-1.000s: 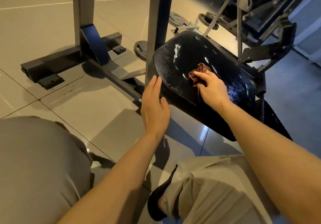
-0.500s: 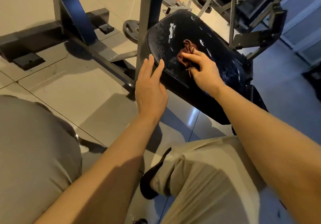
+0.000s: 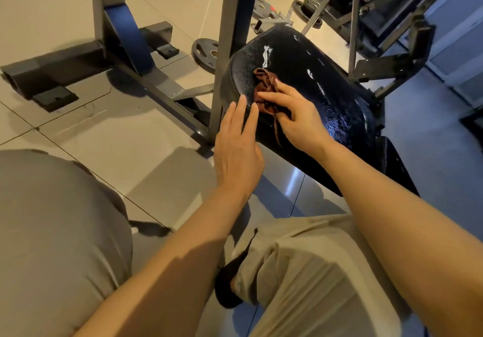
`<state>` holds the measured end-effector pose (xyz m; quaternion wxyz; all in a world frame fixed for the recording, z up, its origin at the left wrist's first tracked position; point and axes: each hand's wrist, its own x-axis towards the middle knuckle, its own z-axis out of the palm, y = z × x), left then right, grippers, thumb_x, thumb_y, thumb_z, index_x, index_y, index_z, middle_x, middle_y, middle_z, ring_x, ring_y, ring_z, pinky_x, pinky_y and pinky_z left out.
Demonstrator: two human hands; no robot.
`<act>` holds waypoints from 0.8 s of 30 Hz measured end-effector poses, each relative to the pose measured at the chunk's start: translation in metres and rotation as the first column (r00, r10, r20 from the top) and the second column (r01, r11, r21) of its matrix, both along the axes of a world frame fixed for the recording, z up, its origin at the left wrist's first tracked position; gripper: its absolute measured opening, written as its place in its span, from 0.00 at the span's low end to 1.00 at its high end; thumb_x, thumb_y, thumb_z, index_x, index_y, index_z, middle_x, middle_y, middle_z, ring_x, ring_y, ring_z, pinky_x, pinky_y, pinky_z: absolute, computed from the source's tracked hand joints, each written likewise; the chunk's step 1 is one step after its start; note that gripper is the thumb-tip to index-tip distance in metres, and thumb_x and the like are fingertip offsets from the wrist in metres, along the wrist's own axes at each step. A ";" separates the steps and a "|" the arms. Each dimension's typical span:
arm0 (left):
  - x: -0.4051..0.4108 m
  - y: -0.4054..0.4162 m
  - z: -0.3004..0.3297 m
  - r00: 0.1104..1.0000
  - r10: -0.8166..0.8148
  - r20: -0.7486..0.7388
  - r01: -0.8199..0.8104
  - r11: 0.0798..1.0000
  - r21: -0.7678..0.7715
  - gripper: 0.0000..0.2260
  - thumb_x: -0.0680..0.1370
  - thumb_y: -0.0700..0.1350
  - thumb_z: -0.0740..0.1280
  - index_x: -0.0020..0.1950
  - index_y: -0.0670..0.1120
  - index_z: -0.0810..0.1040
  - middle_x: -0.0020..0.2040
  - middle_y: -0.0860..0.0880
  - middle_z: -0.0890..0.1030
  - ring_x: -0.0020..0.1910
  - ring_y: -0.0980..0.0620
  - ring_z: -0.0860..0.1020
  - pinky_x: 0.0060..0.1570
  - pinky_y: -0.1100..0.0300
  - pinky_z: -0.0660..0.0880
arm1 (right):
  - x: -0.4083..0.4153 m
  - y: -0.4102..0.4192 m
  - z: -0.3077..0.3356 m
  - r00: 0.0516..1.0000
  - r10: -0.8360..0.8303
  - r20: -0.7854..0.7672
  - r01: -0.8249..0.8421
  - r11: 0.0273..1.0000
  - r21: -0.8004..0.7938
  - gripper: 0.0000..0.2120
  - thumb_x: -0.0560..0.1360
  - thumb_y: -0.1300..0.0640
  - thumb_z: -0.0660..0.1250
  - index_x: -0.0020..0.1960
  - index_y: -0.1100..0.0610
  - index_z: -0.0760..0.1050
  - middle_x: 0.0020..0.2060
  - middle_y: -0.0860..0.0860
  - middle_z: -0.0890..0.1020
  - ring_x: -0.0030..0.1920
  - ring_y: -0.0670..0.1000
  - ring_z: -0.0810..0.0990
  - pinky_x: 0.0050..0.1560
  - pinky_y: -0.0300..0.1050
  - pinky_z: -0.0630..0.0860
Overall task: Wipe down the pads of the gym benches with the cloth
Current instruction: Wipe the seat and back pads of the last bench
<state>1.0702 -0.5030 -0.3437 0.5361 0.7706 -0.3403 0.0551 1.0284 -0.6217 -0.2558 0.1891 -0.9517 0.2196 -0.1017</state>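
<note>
A black, glossy bench pad [image 3: 326, 85] tilts up in front of me, wet streaks shining on it. A crumpled reddish-brown cloth [image 3: 264, 85] lies on the pad near its left edge. My right hand [image 3: 295, 119] presses on the cloth with fingers spread, and a loose strand of the cloth hangs below the hand. My left hand [image 3: 239, 146] rests flat against the pad's near left edge, fingers straight, right beside the cloth.
A grey steel upright [image 3: 232, 44] stands just left of the pad, joined to a floor frame [image 3: 86, 59] with black feet. Weight plates [image 3: 205, 51] lie on the tiled floor behind. More dark machine frames [image 3: 392, 57] crowd the right. My knees fill the bottom of the view.
My right hand has slid the cloth leftward and nearer across the pad, toward the edge where my left hand stays. The camera view has shifted slightly.
</note>
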 end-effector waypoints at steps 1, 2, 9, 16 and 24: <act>-0.001 0.000 0.000 1.000 0.006 0.001 -0.006 1.000 -0.005 0.30 0.73 0.28 0.63 0.74 0.43 0.67 0.75 0.43 0.64 0.76 0.43 0.59 0.70 0.54 0.56 | 0.000 -0.004 0.002 1.000 0.011 -0.002 -0.011 1.000 0.012 0.24 0.77 0.70 0.60 0.68 0.52 0.74 0.74 0.49 0.66 0.74 0.48 0.62 0.74 0.44 0.62; -0.003 0.001 0.000 1.000 0.011 0.002 -0.011 1.000 -0.009 0.29 0.73 0.28 0.64 0.73 0.42 0.68 0.75 0.43 0.65 0.75 0.43 0.60 0.70 0.54 0.56 | -0.001 -0.008 0.003 1.000 0.003 0.001 -0.003 1.000 0.014 0.24 0.77 0.70 0.60 0.68 0.52 0.74 0.74 0.49 0.66 0.74 0.47 0.63 0.74 0.44 0.63; -0.013 0.003 0.004 0.999 0.033 -0.006 -0.033 0.999 -0.042 0.25 0.72 0.33 0.59 0.69 0.39 0.72 0.69 0.42 0.72 0.69 0.45 0.68 0.66 0.59 0.63 | -0.007 0.010 -0.007 0.994 -0.108 0.003 0.108 0.993 -0.052 0.25 0.77 0.69 0.61 0.69 0.49 0.73 0.74 0.50 0.66 0.74 0.49 0.63 0.72 0.41 0.61; -0.009 0.004 0.009 0.998 0.002 -0.057 -0.005 0.999 -0.050 0.26 0.72 0.36 0.55 0.70 0.38 0.71 0.69 0.41 0.72 0.70 0.43 0.68 0.68 0.55 0.64 | 0.025 -0.011 0.002 0.998 -0.050 -0.044 0.045 0.993 -0.111 0.26 0.76 0.71 0.61 0.69 0.49 0.73 0.74 0.49 0.66 0.73 0.47 0.63 0.63 0.20 0.56; -0.005 0.003 0.017 0.991 0.000 -0.130 -0.006 0.999 -0.048 0.25 0.72 0.37 0.58 0.71 0.40 0.70 0.70 0.44 0.71 0.72 0.45 0.66 0.69 0.56 0.59 | 0.008 0.010 -0.006 0.990 -0.137 0.044 0.139 0.989 -0.048 0.23 0.77 0.70 0.61 0.65 0.49 0.76 0.71 0.49 0.69 0.69 0.42 0.64 0.62 0.21 0.58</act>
